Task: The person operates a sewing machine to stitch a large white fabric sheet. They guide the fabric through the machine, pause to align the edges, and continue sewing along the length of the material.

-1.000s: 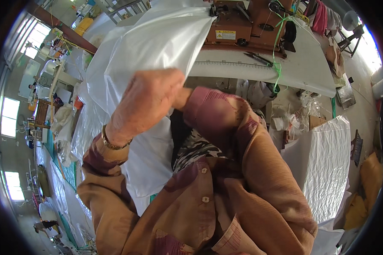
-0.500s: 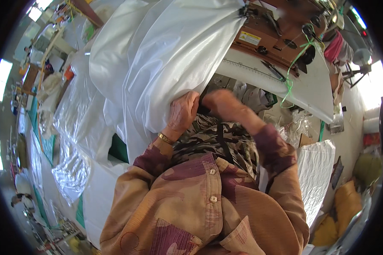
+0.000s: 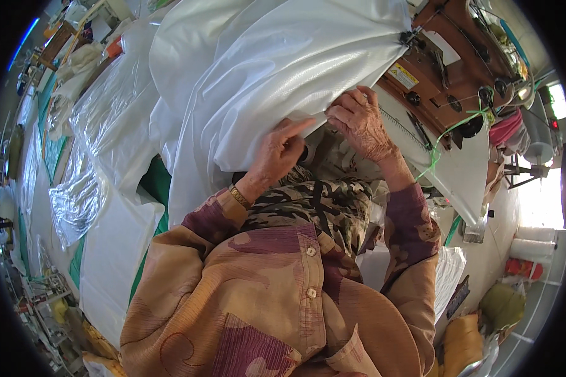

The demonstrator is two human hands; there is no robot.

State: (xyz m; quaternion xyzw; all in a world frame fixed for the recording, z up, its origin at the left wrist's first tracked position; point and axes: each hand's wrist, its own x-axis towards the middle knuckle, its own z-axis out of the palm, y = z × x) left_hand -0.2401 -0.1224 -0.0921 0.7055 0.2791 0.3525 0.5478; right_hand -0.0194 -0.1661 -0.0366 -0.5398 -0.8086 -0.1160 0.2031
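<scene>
A large glossy white plastic sheet (image 3: 233,81) hangs in folds in front of me, its upper right corner drawn in at a brown sewing machine (image 3: 449,69). My right hand (image 3: 366,129) is closed on the sheet's near edge, thumb and fingers pinched together, just left of the machine's table. Close by on the left, my left hand (image 3: 275,156) rests against the same edge. Its index finger is stretched toward the right hand, with a gap between finger and thumb. Part of the left fingers is hidden from sight.
A white worktable (image 3: 453,169) with a printed ruler carries dark tweezers or snips (image 3: 419,131). Bright green thread (image 3: 437,147) hangs over its edge. Clear plastic sheeting (image 3: 110,119) lies at left over green cloth. White rolls (image 3: 534,242) and sacks (image 3: 464,345) are at right.
My right hand has risen from the gap near my lap to the sheet's edge and pinched it. My left hand's fingers have loosened and stretched out. The view has turned, shifting the machine rightward.
</scene>
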